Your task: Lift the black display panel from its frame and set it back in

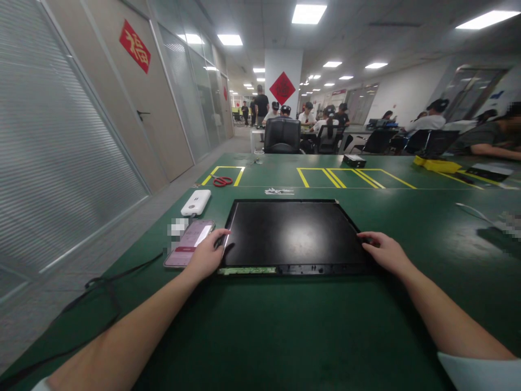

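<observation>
Two-handed hold on a flat display panel [293,233]. The panel is lying screen-up in the middle of the desk [293,326], directly before the person, with a green circuit strip [247,270] running along the left part of its near edge. The left hand [207,254] is closing its grip on the left edge, and the right hand [385,251] is pinching the right edge; the fingertips beneath are partly hidden. A phone [189,244] is lying just beside the left hand, with a white power bank [196,202] sitting beyond it. Red-handled scissors [222,182] and small whitish pieces [279,191] are resting past the panel's far edge. A black box [354,161] is standing farther back, near yellow tape outlines [315,169].
</observation>
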{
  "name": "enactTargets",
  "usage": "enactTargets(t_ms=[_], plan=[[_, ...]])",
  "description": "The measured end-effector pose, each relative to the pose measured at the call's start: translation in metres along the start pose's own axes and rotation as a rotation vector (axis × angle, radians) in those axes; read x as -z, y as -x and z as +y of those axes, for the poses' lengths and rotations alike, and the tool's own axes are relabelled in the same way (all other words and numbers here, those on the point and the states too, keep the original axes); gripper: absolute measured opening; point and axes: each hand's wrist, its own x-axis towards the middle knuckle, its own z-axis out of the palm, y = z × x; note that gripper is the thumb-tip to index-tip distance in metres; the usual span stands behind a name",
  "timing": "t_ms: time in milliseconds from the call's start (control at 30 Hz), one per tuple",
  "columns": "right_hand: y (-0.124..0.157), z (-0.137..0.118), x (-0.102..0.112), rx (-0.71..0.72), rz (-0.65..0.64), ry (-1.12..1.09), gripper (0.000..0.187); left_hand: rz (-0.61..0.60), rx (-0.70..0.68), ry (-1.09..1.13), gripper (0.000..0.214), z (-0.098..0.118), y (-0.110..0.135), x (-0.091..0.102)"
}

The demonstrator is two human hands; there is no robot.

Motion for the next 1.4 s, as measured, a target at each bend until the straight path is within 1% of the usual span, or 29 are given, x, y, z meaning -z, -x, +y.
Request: enactTargets(t_ms=[100,200,300,367,467,533,667,800,867,1000,1067,1133,1233,1300,1400], plan=[[-0.001,0.002,-0.001,0.011,-0.005,0.018,0.047,-0.017,0.037,0.091,0.041,0.003,0.0,-0.001],[-0.001,0.004,-0.002,0.023,-0.017,0.022,0.049,-0.026,0.099,0.231,0.039,0.014,0.002,-0.001],[-0.001,0.005,-0.002,0.029,-0.014,0.019,0.047,0.026,0.268,0.479,0.033,0.028,0.005,-0.001],[-0.001,0.006,-0.002,0.019,-0.011,0.017,0.043,0.068,0.363,0.6,0.028,0.037,0.008,-0.001],[-0.003,0.006,-0.002,-0.004,-0.01,0.016,0.038,0.151,0.489,0.694,0.028,0.045,0.01,-0.003],[-0.004,0.006,-0.001,-0.011,-0.012,0.016,0.035,0.179,0.532,0.72,0.027,0.046,0.01,-0.003],[-0.005,0.006,0.0,-0.024,-0.011,0.018,0.03,0.169,0.559,0.759,0.02,0.047,0.009,-0.004],[-0.004,0.004,0.0,-0.053,0.012,-0.043,0.03,0.121,0.587,0.799,0.022,0.045,0.009,-0.004],[-0.003,0.003,0.0,-0.072,0.027,-0.065,0.03,0.065,0.582,0.825,0.033,0.042,0.009,-0.004],[-0.002,0.0,0.0,-0.071,0.038,-0.051,0.028,-0.025,0.544,0.849,0.073,0.035,0.008,-0.004],[-0.002,0.0,0.0,-0.065,0.03,-0.037,0.029,-0.054,0.549,0.837,0.081,0.034,0.009,-0.003],[-0.002,0.001,0.0,-0.06,0.028,-0.027,0.031,-0.102,0.553,0.823,0.079,0.036,0.009,-0.001],[-0.002,0.003,-0.001,-0.055,0.032,-0.022,0.033,-0.156,0.548,0.773,0.07,0.039,0.011,0.0],[-0.003,0.005,-0.002,-0.052,0.033,-0.027,0.036,-0.149,0.531,0.716,0.064,0.04,0.013,0.0],[-0.004,0.009,-0.004,-0.033,0.047,-0.046,0.038,-0.13,0.467,0.625,0.062,0.041,0.014,0.0]])
